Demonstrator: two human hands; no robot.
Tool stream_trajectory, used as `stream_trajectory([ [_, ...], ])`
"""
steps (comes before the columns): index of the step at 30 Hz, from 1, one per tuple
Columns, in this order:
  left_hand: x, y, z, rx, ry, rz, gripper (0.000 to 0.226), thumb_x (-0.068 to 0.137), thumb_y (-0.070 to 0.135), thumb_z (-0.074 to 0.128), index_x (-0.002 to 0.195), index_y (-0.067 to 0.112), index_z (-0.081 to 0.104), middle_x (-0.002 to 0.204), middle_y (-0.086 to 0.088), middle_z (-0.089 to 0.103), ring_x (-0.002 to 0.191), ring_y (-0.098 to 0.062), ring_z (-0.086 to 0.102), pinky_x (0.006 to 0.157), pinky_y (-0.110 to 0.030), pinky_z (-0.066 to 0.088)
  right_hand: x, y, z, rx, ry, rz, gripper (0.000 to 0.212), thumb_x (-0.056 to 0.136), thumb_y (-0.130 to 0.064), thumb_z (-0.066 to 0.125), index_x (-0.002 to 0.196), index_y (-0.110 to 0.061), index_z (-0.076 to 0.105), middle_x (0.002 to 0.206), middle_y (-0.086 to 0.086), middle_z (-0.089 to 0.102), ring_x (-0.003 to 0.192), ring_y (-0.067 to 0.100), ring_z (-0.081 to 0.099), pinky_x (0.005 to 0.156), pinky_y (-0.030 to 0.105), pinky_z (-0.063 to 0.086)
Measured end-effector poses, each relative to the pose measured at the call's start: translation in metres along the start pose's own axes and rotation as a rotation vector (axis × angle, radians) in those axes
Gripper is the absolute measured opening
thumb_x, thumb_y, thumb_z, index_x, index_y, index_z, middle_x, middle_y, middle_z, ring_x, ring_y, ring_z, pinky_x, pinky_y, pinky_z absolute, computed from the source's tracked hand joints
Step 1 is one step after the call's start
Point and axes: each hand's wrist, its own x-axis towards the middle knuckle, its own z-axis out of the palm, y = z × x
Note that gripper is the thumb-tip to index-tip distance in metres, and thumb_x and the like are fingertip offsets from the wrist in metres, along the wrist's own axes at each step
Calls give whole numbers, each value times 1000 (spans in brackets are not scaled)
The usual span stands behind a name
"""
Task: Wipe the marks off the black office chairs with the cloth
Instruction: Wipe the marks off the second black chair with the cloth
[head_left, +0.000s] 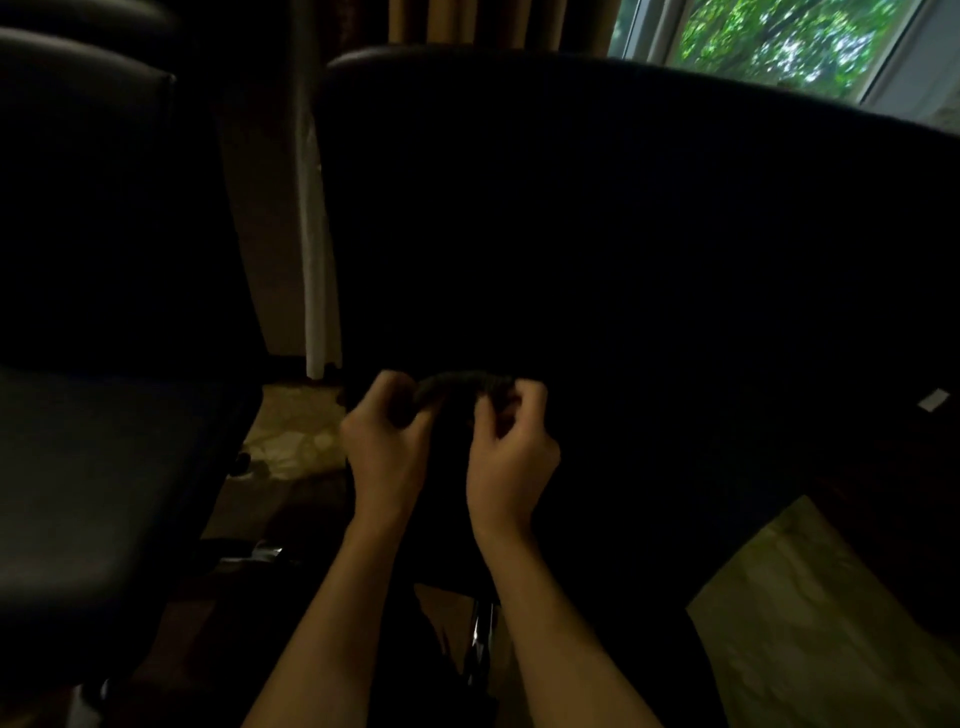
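Dim room, window (779, 47) at one o'clock — a black chair (623, 234) fills the middle, another chair (93, 364) at nine, floor gap between. Left hand (382, 441) and right hand (511, 449) pinch the dark cloth (462, 387) together at the seat's near edge.

rough dark cloth (462, 387), matt chair (623, 234)

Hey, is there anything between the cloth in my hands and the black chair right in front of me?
Nothing visible. Your left hand and right hand both hold the dark cloth right at the chair in front, with no object showing between them, though the scene is very dim.
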Motion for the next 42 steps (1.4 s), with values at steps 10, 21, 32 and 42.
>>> stream_trajectory([
  [10, -70, -87, 10, 128, -127, -250, 22, 78, -6, 72, 82, 13, 61, 74, 9, 61, 73, 10, 60, 61, -4, 41, -88, 70, 13, -99, -187, 263, 24, 88, -15, 70, 108, -11, 58, 89, 8, 69, 75, 23, 69, 55, 14, 42],
  [21, -61, -65, -2, 57, -77, -258, 23, 82, -5, 69, 83, 16, 61, 77, 6, 63, 73, 7, 60, 63, -7, 45, -80, 56, 11, 0, -187, 371, 23, 91, -23, 66, 111, -13, 60, 96, 2, 69, 87, 18, 69, 63, 16, 50],
  [32, 85, 75, -36, -111, 218, 121, 15, 85, 13, 69, 85, 15, 54, 72, 13, 53, 62, 11, 52, 58, -9, 40, 72, -106, 10, 115, 189, -102, 18, 88, -24, 69, 99, -11, 62, 90, 1, 71, 80, 17, 70, 60, 24, 53],
  [42, -2, -56, -20, 27, -29, -87, 17, 86, 0, 66, 89, 15, 57, 80, 7, 59, 74, 1, 59, 64, -10, 45, -31, 4, 30, 17, -118, 50, 16, 91, -25, 67, 101, -16, 59, 93, 0, 71, 82, 15, 69, 62, 25, 55],
])
